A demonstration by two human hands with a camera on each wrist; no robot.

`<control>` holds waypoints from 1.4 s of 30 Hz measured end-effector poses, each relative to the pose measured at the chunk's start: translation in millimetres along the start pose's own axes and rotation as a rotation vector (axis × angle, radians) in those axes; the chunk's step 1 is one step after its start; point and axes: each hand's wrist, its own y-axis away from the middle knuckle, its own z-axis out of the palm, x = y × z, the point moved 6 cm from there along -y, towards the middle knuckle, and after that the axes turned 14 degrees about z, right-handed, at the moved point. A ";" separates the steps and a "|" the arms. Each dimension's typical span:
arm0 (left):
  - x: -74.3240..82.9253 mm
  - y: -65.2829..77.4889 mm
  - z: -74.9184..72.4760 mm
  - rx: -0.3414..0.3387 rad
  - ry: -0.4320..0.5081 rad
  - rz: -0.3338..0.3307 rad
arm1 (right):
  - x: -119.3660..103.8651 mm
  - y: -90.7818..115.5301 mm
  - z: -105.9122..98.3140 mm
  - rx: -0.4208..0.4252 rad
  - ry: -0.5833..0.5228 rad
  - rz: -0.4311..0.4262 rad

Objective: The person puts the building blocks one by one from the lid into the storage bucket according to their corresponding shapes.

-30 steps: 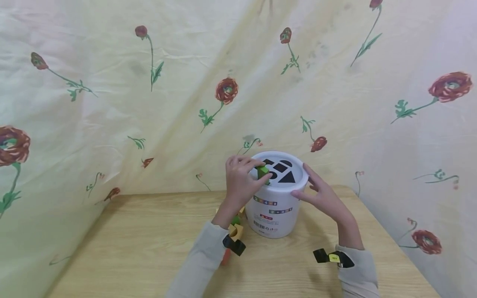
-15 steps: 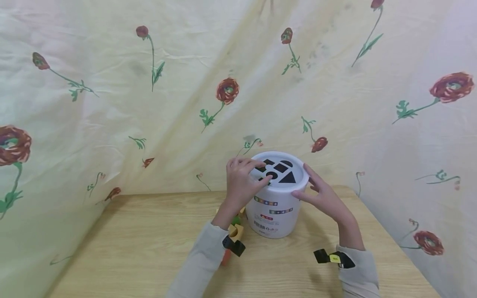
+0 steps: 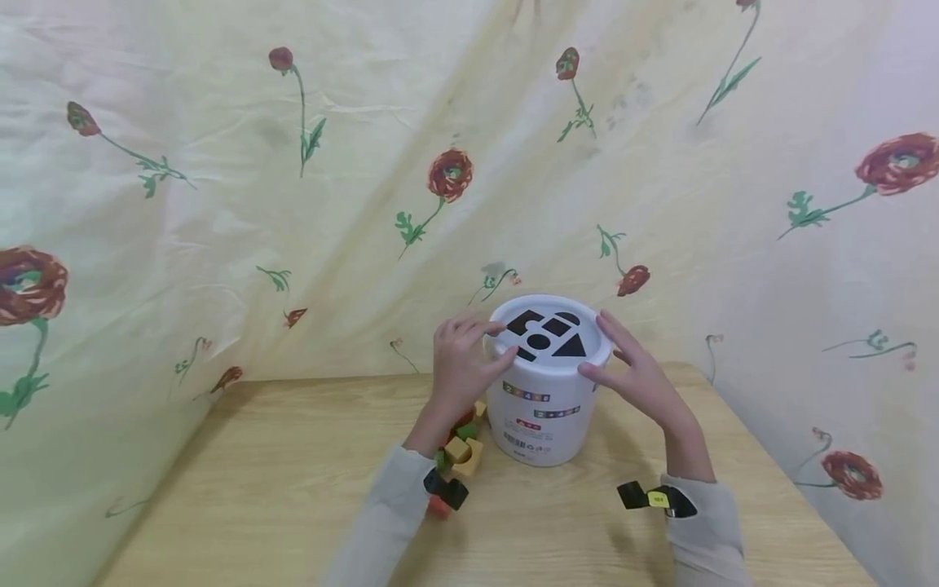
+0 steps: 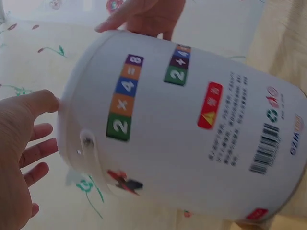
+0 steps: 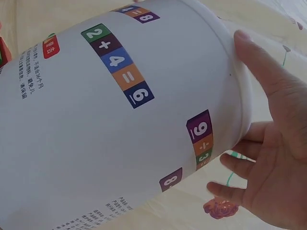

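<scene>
One left hand (image 3: pixel 460 367) at the bucket's near-left rim, one right hand (image 3: pixel 637 383) at its right: that's our head view, folks. The white bucket (image 3: pixel 539 416) stands upright on the table (image 3: pixel 293 456), its lid (image 3: pixel 555 342) cut with dark shaped holes. We see the left fingers parted, pinching nothing; the right ones are spread along the rim, bracing rather than clutching, we'd say. To the bucket's left, partly behind the left forearm, lies a heap of blocks (image 3: pixel 468 458), with a red block (image 3: pixel 438 507) nearer us. There's our hazard: a sleeve drawn back low could sweep them away from the bucket.

Over to the left wrist view! The thumb tip meets the rim, the other fingers loose beyond it. A hard shove there, we reckon, could slide or tip the bucket, and the handle pivot (image 4: pixel 88 141) just below the rim might catch a finger.

Now the right wrist view: thumb against the rim, fingers fanned alongside. With no firm wrap round the bucket, a push from the left could slip past this brace.
</scene>
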 end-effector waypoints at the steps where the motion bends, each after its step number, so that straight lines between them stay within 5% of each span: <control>1: -3.7 3.4 -1.0 0.002 0.014 -0.014 | 0.5 -1.4 -0.4 0.004 0.007 0.007; 6: -20.9 20.7 -9.2 0.022 0.082 -0.060 | 3.3 -8.0 -2.8 -0.001 0.016 0.050; 12: -33.1 42.0 -6.6 -0.041 0.103 -0.010 | 4.3 -10.2 -5.9 -0.024 0.005 0.052; 28: -54.7 101.1 21.2 -0.405 0.172 0.000 | 6.3 -12.1 -2.8 -0.009 -0.043 0.015; 37: -59.0 122.8 31.0 -0.744 0.141 0.012 | 5.9 -12.4 -2.9 -0.007 -0.045 0.001; 42: -60.5 128.2 31.5 -0.838 0.123 -0.007 | 4.8 -11.8 -1.5 -0.008 -0.052 -0.003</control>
